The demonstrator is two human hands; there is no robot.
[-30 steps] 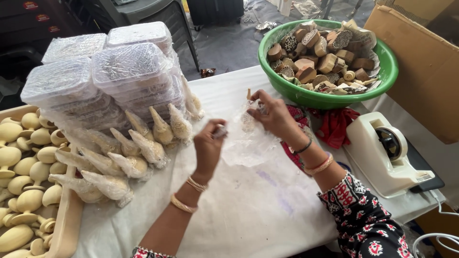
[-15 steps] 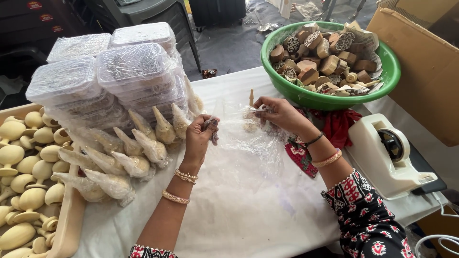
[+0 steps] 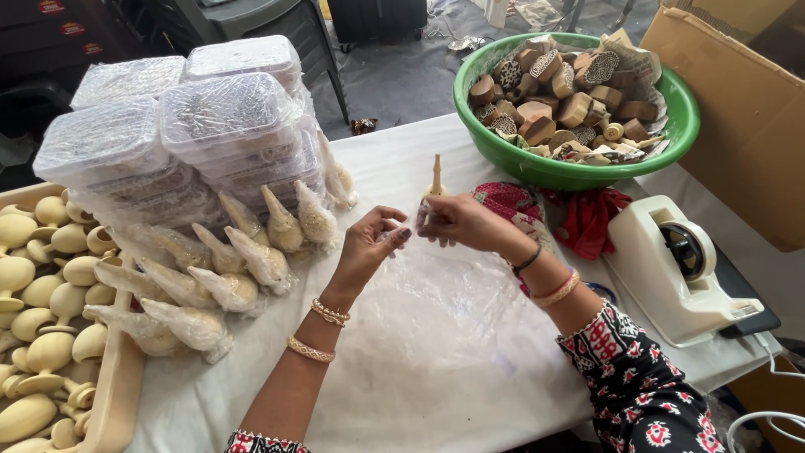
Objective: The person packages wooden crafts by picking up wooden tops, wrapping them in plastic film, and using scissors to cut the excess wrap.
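The right hand (image 3: 457, 222) holds a small pale wooden spindle (image 3: 436, 180) upright, its grip closed around the lower part together with a fold of clear plastic wrap (image 3: 419, 302), so that only the narrow stem shows above the fingers. The left hand (image 3: 369, 247) is just beside it at 9 o'clock, fingertips pinched on a corner of the same wrap; whether this grip is fully closed cannot be told. Both hands are raised slightly above the desk (image 3: 402, 159), with the spindle near its middle. Risk 1: the wrap is thin and slack, and a pull from the left hand while the right hand twists could tear it or let it slip free, leaving the piece partly bare. Risk 2: the stem is slim, and sideways pressure from the fingers could snap it. Risk 3: if the right grip loosens, the spindle could drop onto the loose plastic sheet and roll toward 6 o'clock, off the desk edge. Risk 4: the row of wrapped pieces (image 3: 235, 268) lies near at 9 o'clock, leaning against the stacked clear boxes (image 3: 193, 134); a wide sweep of the left forearm could knock them into the tray of unwrapped wooden pieces (image 3: 50, 277) at the far 9 o'clock edge. The green bowl of wooden blocks (image 3: 579, 101) at 1 o'clock and the tape dispenser (image 3: 679, 268) at 3 o'clock stand well apart from both hands, though the right elbow passes near the dispenser.
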